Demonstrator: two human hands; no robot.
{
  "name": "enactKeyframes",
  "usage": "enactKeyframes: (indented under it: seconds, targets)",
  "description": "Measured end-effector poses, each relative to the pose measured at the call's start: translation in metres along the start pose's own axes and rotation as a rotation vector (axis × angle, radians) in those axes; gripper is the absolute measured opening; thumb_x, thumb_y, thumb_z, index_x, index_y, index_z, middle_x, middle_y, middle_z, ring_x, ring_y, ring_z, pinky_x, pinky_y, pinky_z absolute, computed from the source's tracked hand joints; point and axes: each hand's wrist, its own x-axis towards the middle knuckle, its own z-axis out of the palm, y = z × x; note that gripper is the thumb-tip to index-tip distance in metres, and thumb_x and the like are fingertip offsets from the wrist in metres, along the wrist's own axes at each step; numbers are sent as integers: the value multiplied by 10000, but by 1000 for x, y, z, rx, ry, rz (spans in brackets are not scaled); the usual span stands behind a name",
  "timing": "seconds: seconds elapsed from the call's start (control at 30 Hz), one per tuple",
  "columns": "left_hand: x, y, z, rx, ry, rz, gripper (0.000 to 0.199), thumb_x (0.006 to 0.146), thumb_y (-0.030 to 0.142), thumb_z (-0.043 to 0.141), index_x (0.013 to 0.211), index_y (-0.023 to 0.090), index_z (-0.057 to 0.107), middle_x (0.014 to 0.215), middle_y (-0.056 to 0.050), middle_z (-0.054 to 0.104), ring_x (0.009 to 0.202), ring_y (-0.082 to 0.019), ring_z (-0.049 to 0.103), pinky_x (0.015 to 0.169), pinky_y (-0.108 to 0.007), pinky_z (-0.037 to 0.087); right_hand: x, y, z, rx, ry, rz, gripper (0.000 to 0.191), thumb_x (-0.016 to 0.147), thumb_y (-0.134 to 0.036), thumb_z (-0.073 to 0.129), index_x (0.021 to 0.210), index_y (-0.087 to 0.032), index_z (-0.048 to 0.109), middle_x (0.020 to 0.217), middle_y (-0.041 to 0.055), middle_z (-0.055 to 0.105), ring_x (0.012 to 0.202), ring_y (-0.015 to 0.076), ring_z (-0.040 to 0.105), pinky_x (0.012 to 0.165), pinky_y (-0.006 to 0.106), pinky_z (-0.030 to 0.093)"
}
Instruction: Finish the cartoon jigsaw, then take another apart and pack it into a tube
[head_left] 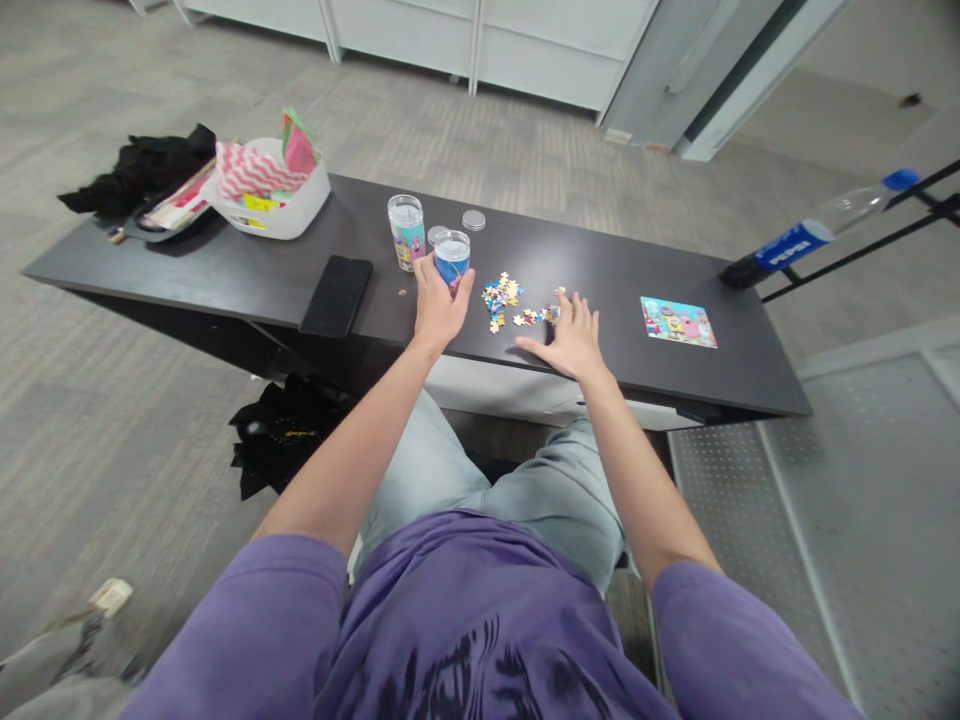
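Observation:
My left hand [441,305] is wrapped round a small clear-topped canister [452,257] with a blue printed side, held upright over the dark table. A second, taller printed canister [406,235] stands just behind it to the left. Loose jigsaw puzzle pieces [501,294] lie in a small heap right of my left hand. More pieces trail rightward to my right hand [568,335], which rests over them with fingers spread and palm down. Its fingers partly cover some pieces. Two round silver lids [473,220] lie near the canisters. A colourful cartoon picture card [679,322] lies flat to the right.
A black phone [337,296] lies left of the canisters. Farther left are a white basket [304,208] of packets and a dark tray [161,234] with black cloth. A Pepsi bottle [796,245] leans at the table's right end. White cabinets [405,35] stand beyond.

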Motion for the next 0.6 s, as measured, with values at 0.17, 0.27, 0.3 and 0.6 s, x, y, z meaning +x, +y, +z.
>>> enactKeyframes:
  seconds: [0.17,0.27,0.3,0.6]
  targets:
    - [1,-4,0,-72,29,-10,688,1172,788,866,1602,297,648,1687,-241,663,1794,-470,597,1593,-740,428,38,-47,17,-61,-55,-73,1656,971,-968,944,2114,-30,199,2160,388,143,2056,569,124,1655,786,144]
    - [2,-1,0,-81,31,-24,676,1188,749,862,1595,250,659,1711,-256,677,1787,-489,609,1570,-783,437,61,-69,21,-65,-104,-165,1557,1011,-893,968,2123,-82,240,2180,340,133,2058,561,131,1662,775,136]
    - [2,1,-1,-82,30,-29,668,1197,735,853,1599,237,662,1721,-256,685,1777,-492,619,1556,-802,447,65,-73,22,-68,-116,-190,1490,1038,-856,964,2123,-108,269,2186,317,152,2058,554,150,1663,778,129]
    - [1,3,-1,-88,23,-48,627,1170,693,903,1560,266,660,1719,-276,673,1771,-484,621,1594,-779,417,81,-74,28,-40,3,-305,707,1255,-559,757,1867,-207,724,1924,256,643,1780,526,594,1543,695,455]
